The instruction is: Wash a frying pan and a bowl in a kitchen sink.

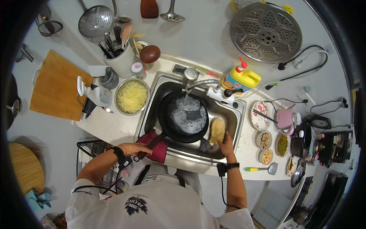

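Note:
A black frying pan (165,121) with foamy water in it sits in the stainless steel sink (228,154), under the faucet (190,76), from which water runs. My left hand (135,148) is closed around the pan's dark handle (154,143), over a dark red cloth (158,150) draped on the sink's front edge. At the sink's right side, my right hand (226,144) touches the lower end of a yellowish loofah sponge (218,130); whether the fingers grip it is not clear. A dark scouring pad (205,145) lies just left of that hand.
Left of the sink stand a steel bowl of pale shredded vegetable (132,97), a spray bottle (100,96) and a utensil crock (121,64). Behind it is a yellow detergent bottle (241,78). To the right are a floral plate (260,116), small food bowls (264,140) and a spatula (272,169).

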`<state>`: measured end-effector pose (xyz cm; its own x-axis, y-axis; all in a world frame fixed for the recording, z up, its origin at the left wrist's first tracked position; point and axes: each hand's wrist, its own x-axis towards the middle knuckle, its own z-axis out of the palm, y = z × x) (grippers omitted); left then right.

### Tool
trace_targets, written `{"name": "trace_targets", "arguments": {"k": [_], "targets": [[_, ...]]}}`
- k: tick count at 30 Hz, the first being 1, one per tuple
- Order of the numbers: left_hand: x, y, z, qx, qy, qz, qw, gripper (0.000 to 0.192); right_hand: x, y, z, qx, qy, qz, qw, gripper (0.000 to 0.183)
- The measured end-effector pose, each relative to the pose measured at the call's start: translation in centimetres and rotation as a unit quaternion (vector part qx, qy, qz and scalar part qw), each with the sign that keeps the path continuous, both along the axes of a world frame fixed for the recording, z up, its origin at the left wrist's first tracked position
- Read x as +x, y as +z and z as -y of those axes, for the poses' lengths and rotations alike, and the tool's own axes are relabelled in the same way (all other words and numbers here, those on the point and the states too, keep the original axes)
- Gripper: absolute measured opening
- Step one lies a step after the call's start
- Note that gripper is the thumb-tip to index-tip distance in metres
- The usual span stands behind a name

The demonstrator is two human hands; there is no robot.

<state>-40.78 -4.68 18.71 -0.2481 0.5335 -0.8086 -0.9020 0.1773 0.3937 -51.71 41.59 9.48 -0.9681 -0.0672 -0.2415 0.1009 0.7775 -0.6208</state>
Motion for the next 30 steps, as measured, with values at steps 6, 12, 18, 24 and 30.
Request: {"name": "trace_targets", "arguments": {"k": [6,12,18,24,30], "targets": [[2.0,0.3,-0.5,0.127,0.151,0.076,0.977,0.033,-3.7,-7.6,2.6,0.236,-0.014,0.090,0.967,0.088],[1.1,4.7,-2.3,-0.069,0.073,-0.040,0.994,0.024,-4.3,-7.9,1.1,0.225,-0.066,-0.016,0.972,0.073],[2.2,4.4,-1.6,-0.047,0.116,-0.015,0.992,0.026,-6.8,2.6,12.9,0.208,0.167,-0.046,0.963,0.064],[2.6,4.2,-1.9,-0.057,0.121,0.005,0.991,0.022,-9.8,2.8,11.9,0.355,0.122,-0.080,0.923,0.047],[4.0,3.1,-1.4,-0.093,0.128,0.001,0.987,0.020,-7.3,8.3,5.5,0.315,0.044,-0.162,0.934,0.055]]}}
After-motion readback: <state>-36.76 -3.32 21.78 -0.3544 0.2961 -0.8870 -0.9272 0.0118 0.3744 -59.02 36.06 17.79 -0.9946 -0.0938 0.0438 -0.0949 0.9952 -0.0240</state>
